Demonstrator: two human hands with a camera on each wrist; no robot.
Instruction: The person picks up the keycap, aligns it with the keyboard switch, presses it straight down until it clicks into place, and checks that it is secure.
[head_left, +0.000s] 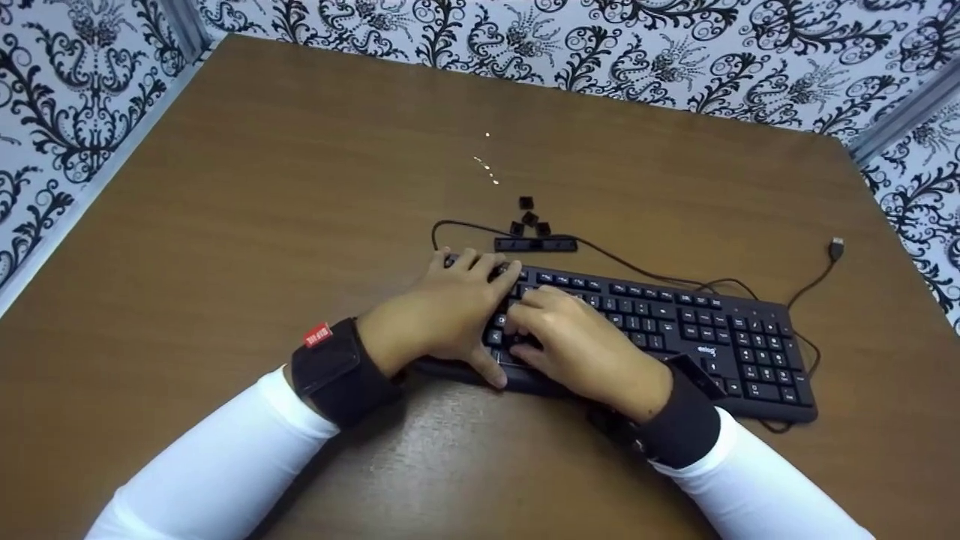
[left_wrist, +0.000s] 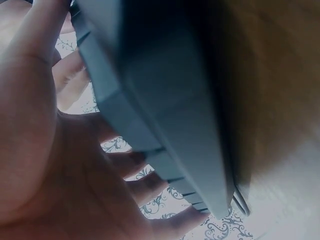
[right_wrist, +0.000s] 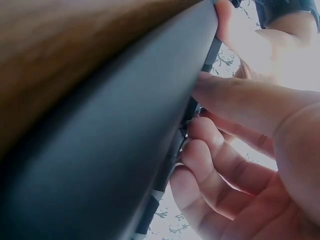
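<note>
A black computer keyboard [head_left: 701, 352] lies slightly angled on the wooden table. My left hand [head_left: 454, 304] spreads across its left end, fingertips at the far rows and thumb by the near edge. In the left wrist view, the fingers [left_wrist: 145, 187] reach fairly straight over the keys. Beside it, my right hand [head_left: 574, 341] bends its fingers down onto the lower left keys. Its thumb [right_wrist: 225, 95] and curled fingertips close around a key there; the key itself is mostly hidden. Behind the keyboard lie several loose square keycaps [head_left: 526, 202] and a long black space bar [head_left: 535, 244].
The keyboard's cable [head_left: 630, 266] loops behind it, and its USB plug [head_left: 836, 249] lies at the right. Small bright specks [head_left: 487, 167] show on the table [head_left: 300, 165] beyond the keycaps. Patterned black-and-white walls [head_left: 525, 37] border the table.
</note>
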